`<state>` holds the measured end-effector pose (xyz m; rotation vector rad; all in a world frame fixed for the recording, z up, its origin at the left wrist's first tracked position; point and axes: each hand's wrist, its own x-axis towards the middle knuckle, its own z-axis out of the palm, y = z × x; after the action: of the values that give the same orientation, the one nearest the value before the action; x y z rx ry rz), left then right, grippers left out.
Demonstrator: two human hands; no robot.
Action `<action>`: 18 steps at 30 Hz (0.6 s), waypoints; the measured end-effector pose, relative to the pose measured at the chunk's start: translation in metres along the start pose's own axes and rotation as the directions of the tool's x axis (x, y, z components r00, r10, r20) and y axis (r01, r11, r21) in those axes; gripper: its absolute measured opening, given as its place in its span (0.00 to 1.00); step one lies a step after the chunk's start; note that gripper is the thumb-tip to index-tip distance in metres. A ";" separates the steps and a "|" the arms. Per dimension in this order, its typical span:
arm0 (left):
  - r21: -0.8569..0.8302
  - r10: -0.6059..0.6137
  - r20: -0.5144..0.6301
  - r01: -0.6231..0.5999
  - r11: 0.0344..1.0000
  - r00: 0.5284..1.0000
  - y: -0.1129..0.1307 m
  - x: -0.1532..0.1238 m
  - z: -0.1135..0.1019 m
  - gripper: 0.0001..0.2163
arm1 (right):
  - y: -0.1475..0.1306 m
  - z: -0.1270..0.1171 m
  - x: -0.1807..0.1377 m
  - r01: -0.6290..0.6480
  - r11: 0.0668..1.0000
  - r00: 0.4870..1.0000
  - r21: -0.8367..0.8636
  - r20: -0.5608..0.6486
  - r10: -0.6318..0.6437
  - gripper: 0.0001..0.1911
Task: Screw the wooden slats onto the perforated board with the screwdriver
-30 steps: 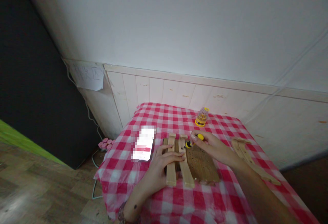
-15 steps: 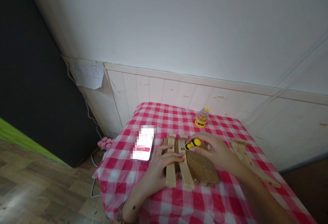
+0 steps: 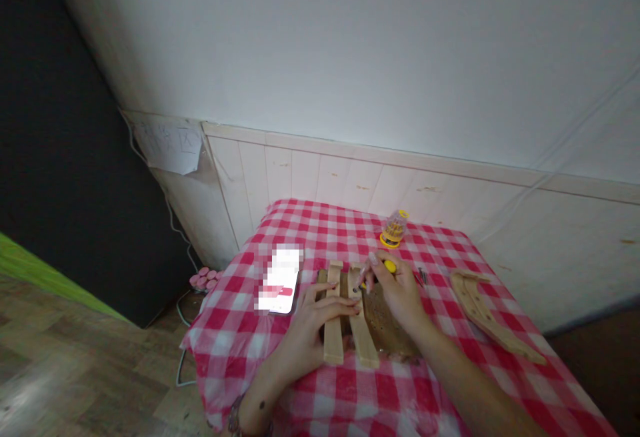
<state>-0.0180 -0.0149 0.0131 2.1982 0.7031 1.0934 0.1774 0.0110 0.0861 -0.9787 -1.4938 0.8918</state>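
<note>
My right hand (image 3: 395,290) is closed around a small yellow-and-black screwdriver (image 3: 390,266), its lower end against the right-hand wooden slat (image 3: 367,350). The tip meets a dark spot near the slat's upper part, likely a screw head. My left hand (image 3: 315,323) grips the left-hand wooden slat (image 3: 333,350), with its fingers reaching across to the right one; its thumb is mostly hidden. Both pale slats lie side by side over a darker wooden board (image 3: 385,330) dotted with small holes. My right hand and wrist cover part of that board.
A phone with a lit screen (image 3: 283,283) lies left of the board. A clear bit case with yellow ends (image 3: 395,229) stands at the back. On the right is a curved wooden piece (image 3: 490,317) with holes. Small dark metal pieces (image 3: 423,277) lie nearer my right hand.
My right hand has turned and shifted slightly left around the screwdriver, with its fingers now wrapped over the handle. The small metal pieces beside it have come into view. My left hand stays put.
</note>
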 end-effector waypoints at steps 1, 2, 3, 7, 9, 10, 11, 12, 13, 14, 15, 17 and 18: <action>0.003 0.007 -0.002 -0.007 1.000 1.000 0.000 0.000 0.000 0.16 | 0.003 0.000 -0.001 -0.007 1.000 1.000 0.029 0.000 0.007 0.26; 0.006 0.014 -0.004 -0.014 1.000 1.000 0.000 0.000 0.000 0.16 | 0.005 0.001 -0.002 -0.002 0.999 1.000 0.042 0.002 0.002 0.27; 0.009 0.021 -0.005 -0.021 1.000 1.000 0.000 0.000 0.000 0.16 | 0.006 0.001 -0.003 0.006 0.999 1.000 0.044 0.007 -0.007 0.27; 0.006 0.016 -0.001 -0.016 1.000 1.000 -0.001 0.000 0.000 0.16 | 0.006 0.002 -0.010 0.007 0.991 0.994 0.133 0.108 -0.022 0.27; 0.006 0.020 0.001 -0.020 1.000 1.000 -0.002 0.001 0.000 0.16 | 0.005 0.001 -0.012 -0.021 0.983 0.985 0.185 0.170 -0.011 0.25; 0.007 0.023 0.000 -0.023 1.000 1.000 -0.002 0.001 0.000 0.15 | 0.005 0.000 -0.012 -0.031 0.981 0.983 0.190 0.183 -0.005 0.24; 0.008 0.025 -0.001 -0.025 1.000 1.000 -0.003 0.001 0.000 0.15 | 0.006 -0.002 -0.012 -0.031 0.984 0.984 0.175 0.181 -0.001 0.23; 0.010 0.024 0.000 -0.024 1.000 1.000 -0.003 0.001 0.000 0.15 | 0.007 -0.004 -0.012 -0.022 0.989 0.985 0.144 0.170 -0.002 0.23; 0.012 0.020 0.001 -0.020 1.000 1.000 -0.003 0.001 0.000 0.15 | 0.008 -0.006 -0.011 -0.006 0.995 0.987 0.100 0.163 -0.010 0.22; 0.016 0.014 0.002 -0.014 1.000 1.000 -0.003 0.000 0.001 0.15 | 0.008 -0.009 -0.010 0.018 0.999 0.985 0.048 0.168 -0.026 0.23; 0.020 0.007 0.003 -0.007 1.000 1.000 -0.003 0.000 0.001 0.15 | 0.008 -0.011 -0.009 0.053 0.999 0.982 -0.008 0.182 -0.051 0.23; 0.024 -0.003 0.008 0.003 1.000 1.000 -0.002 0.000 0.001 0.16 | 0.007 -0.014 -0.007 0.162 0.980 0.967 -0.119 0.215 -0.134 0.22; 0.024 -0.006 0.009 0.006 1.000 1.000 -0.002 0.000 0.000 0.16 | 0.007 -0.014 -0.007 0.227 0.959 0.958 -0.169 0.213 -0.189 0.20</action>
<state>-0.0177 -0.0136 0.0121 2.2186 0.7223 1.0760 0.1927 0.0071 0.0792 -0.8686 -1.8416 0.7160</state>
